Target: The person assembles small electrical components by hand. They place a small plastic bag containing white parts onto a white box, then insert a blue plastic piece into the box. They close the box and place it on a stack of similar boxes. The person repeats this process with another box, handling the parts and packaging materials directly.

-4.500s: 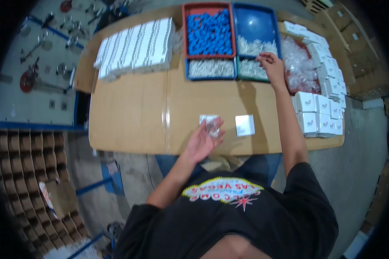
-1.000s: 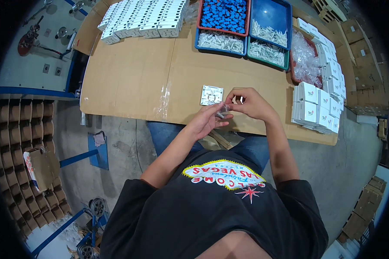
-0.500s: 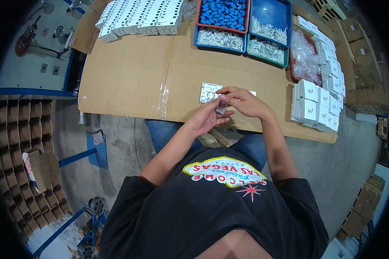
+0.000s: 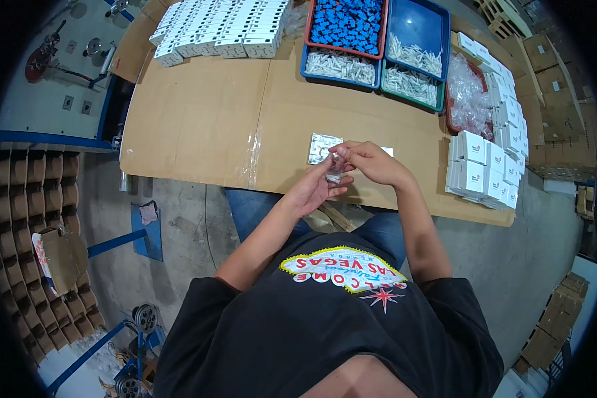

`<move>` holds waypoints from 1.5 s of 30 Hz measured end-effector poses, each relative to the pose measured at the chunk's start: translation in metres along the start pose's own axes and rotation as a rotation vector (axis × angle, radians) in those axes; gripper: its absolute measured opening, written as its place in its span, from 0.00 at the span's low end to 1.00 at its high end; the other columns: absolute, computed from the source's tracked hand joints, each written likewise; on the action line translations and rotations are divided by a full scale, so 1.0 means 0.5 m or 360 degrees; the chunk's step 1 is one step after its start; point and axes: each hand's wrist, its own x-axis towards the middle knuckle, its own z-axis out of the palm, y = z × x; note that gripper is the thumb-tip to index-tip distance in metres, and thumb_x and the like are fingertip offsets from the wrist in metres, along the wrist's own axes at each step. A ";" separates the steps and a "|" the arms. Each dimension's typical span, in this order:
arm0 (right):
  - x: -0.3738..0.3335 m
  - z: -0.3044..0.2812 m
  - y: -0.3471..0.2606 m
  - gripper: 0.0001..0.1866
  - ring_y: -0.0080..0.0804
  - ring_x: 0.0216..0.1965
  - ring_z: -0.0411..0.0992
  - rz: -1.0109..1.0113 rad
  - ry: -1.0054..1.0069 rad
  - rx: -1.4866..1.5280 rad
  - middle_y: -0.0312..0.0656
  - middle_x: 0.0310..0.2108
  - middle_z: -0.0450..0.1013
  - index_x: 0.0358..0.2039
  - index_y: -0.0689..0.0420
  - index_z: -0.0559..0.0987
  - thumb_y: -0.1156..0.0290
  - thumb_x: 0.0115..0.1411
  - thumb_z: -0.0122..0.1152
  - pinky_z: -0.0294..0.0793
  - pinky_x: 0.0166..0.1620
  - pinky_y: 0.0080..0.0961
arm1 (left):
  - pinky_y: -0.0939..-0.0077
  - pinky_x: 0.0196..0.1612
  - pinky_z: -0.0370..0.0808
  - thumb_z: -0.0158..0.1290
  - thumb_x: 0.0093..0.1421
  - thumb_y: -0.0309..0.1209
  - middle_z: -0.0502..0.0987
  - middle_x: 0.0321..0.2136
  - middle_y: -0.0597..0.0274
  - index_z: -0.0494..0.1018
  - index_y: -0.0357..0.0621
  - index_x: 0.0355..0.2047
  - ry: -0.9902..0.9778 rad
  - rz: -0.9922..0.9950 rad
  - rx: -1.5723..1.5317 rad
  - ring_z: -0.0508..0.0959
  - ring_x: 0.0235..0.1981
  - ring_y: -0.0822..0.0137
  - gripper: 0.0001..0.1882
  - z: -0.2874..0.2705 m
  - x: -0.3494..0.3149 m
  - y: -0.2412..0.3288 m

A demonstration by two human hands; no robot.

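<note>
Over the near edge of the cardboard-covered table, my left hand (image 4: pixel 309 191) is closed on a small clear plastic bag (image 4: pixel 334 175) with whitish pieces in it. My right hand (image 4: pixel 376 163) pinches the same bag at its upper end, so both hands meet there. What exactly the bag contains is too small to tell. Just beyond my fingers lies a flat white plate (image 4: pixel 321 147) with cut-outs, partly covered by the right fingers. A white flat piece (image 4: pixel 387 152) shows from behind my right hand.
Trays stand at the back: a red one (image 4: pixel 383 40) with blue parts, blue and green ones with white plugs. White boxes (image 4: pixel 472 152) are stacked at the right beside a tray of clear bags (image 4: pixel 467 89). Rows of white boxes (image 4: pixel 229 48) fill the far left.
Both hands have shifted slightly left, with the bag still between them. My right fingers have come down a little onto the bag's upper end. The view has tilted slightly.
</note>
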 end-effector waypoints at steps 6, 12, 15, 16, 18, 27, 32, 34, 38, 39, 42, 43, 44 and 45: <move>0.018 -0.036 -0.010 0.12 0.25 0.48 0.76 0.0072 0.0122 -0.0170 0.40 0.50 0.79 0.46 0.62 0.83 0.68 0.70 0.60 0.75 0.52 0.29 | 0.61 0.60 0.75 0.39 0.75 0.40 0.71 0.64 0.50 0.60 0.40 0.68 -0.0159 0.0089 -0.0200 0.75 0.61 0.55 0.27 0.011 -0.017 0.030; 0.025 -0.038 0.013 0.11 0.22 0.42 0.77 0.0012 0.0183 -0.0128 0.38 0.41 0.82 0.44 0.64 0.83 0.69 0.68 0.61 0.76 0.47 0.25 | 0.56 0.65 0.73 0.38 0.72 0.29 0.68 0.65 0.43 0.56 0.35 0.69 -0.0144 0.0149 -0.0021 0.72 0.64 0.52 0.27 0.030 -0.026 0.042; 0.024 -0.036 0.014 0.11 0.23 0.42 0.76 0.0011 0.0162 -0.0075 0.38 0.41 0.82 0.44 0.64 0.83 0.70 0.68 0.60 0.76 0.48 0.25 | 0.59 0.63 0.74 0.38 0.74 0.31 0.70 0.64 0.46 0.59 0.38 0.68 -0.0141 0.0138 0.0034 0.74 0.63 0.53 0.25 0.033 -0.027 0.043; 0.024 -0.036 0.011 0.11 0.23 0.43 0.76 0.0020 0.0152 -0.0060 0.38 0.43 0.81 0.44 0.64 0.83 0.70 0.69 0.60 0.75 0.49 0.25 | 0.60 0.62 0.74 0.37 0.75 0.33 0.71 0.63 0.47 0.61 0.39 0.68 -0.0137 0.0137 0.0054 0.74 0.62 0.54 0.24 0.035 -0.028 0.043; 0.023 -0.043 0.004 0.11 0.24 0.46 0.76 0.0035 0.0140 -0.0038 0.39 0.45 0.81 0.44 0.65 0.82 0.70 0.70 0.60 0.75 0.52 0.25 | 0.62 0.61 0.75 0.40 0.75 0.36 0.73 0.61 0.49 0.63 0.40 0.67 -0.0130 0.0121 -0.0028 0.76 0.60 0.55 0.24 0.032 -0.027 0.041; 0.136 -0.200 0.104 0.10 0.30 0.36 0.80 0.0040 0.0936 -0.0758 0.43 0.36 0.82 0.41 0.61 0.83 0.68 0.65 0.62 0.78 0.42 0.29 | 0.74 0.57 0.74 0.59 0.66 0.28 0.83 0.46 0.64 0.81 0.39 0.50 -0.0075 0.0582 0.1651 0.80 0.50 0.72 0.14 0.042 -0.038 0.025; 0.241 -0.271 0.125 0.09 0.42 0.38 0.80 0.0027 0.1376 -0.1145 0.44 0.36 0.81 0.41 0.54 0.84 0.67 0.63 0.63 0.78 0.42 0.36 | 0.74 0.57 0.74 0.57 0.69 0.30 0.83 0.46 0.60 0.77 0.37 0.56 -0.0253 0.0248 0.1100 0.80 0.49 0.71 0.18 0.038 -0.040 0.016; 0.278 -0.284 0.143 0.08 0.46 0.39 0.80 -0.0139 0.1354 -0.1258 0.41 0.37 0.81 0.40 0.50 0.84 0.67 0.61 0.63 0.78 0.42 0.41 | 0.74 0.56 0.74 0.56 0.69 0.30 0.83 0.46 0.58 0.76 0.35 0.57 -0.0250 0.0153 0.0891 0.79 0.48 0.72 0.18 0.026 -0.040 0.008; 0.332 -0.271 0.138 0.11 0.46 0.45 0.77 -0.0341 0.1105 -0.1725 0.42 0.41 0.75 0.41 0.47 0.85 0.73 0.61 0.58 0.78 0.45 0.44 | 0.74 0.53 0.76 0.49 0.74 0.36 0.82 0.45 0.58 0.73 0.33 0.59 -0.0083 0.0164 0.0903 0.79 0.45 0.71 0.21 -0.002 -0.040 -0.002; 0.346 -0.266 0.138 0.12 0.47 0.48 0.75 -0.0271 0.1078 -0.1721 0.44 0.42 0.73 0.39 0.48 0.85 0.75 0.61 0.54 0.78 0.47 0.44 | 0.73 0.53 0.76 0.46 0.75 0.40 0.81 0.45 0.58 0.72 0.33 0.60 -0.0048 0.0111 0.0812 0.80 0.44 0.70 0.24 -0.003 -0.042 -0.001; 0.374 -0.276 0.129 0.12 0.47 0.48 0.75 -0.0070 0.0940 -0.1915 0.44 0.43 0.73 0.37 0.49 0.85 0.74 0.62 0.53 0.78 0.48 0.45 | 0.73 0.53 0.76 0.46 0.75 0.41 0.80 0.47 0.59 0.72 0.37 0.61 0.0020 0.0070 0.0529 0.80 0.45 0.70 0.23 -0.003 -0.043 0.014; 0.381 -0.277 0.125 0.12 0.46 0.49 0.75 -0.0024 0.0911 -0.1910 0.44 0.43 0.74 0.36 0.50 0.85 0.74 0.62 0.53 0.77 0.48 0.46 | 0.72 0.53 0.77 0.45 0.75 0.41 0.80 0.48 0.59 0.71 0.37 0.61 0.0024 0.0104 0.0472 0.79 0.46 0.69 0.23 -0.004 -0.045 0.019; 0.383 -0.278 0.124 0.11 0.46 0.48 0.75 -0.0095 0.0958 -0.1825 0.44 0.43 0.74 0.36 0.50 0.85 0.73 0.62 0.53 0.77 0.48 0.46 | 0.70 0.54 0.77 0.45 0.75 0.41 0.79 0.50 0.58 0.71 0.37 0.62 0.0026 0.0136 0.0416 0.79 0.46 0.69 0.23 -0.004 -0.047 0.024; 0.382 -0.280 0.127 0.10 0.45 0.48 0.75 -0.0165 0.1001 -0.1744 0.44 0.42 0.74 0.36 0.51 0.84 0.73 0.63 0.54 0.77 0.47 0.46 | 0.69 0.54 0.77 0.45 0.75 0.41 0.79 0.51 0.57 0.70 0.37 0.62 0.0026 0.0171 0.0356 0.79 0.47 0.69 0.24 -0.002 -0.050 0.029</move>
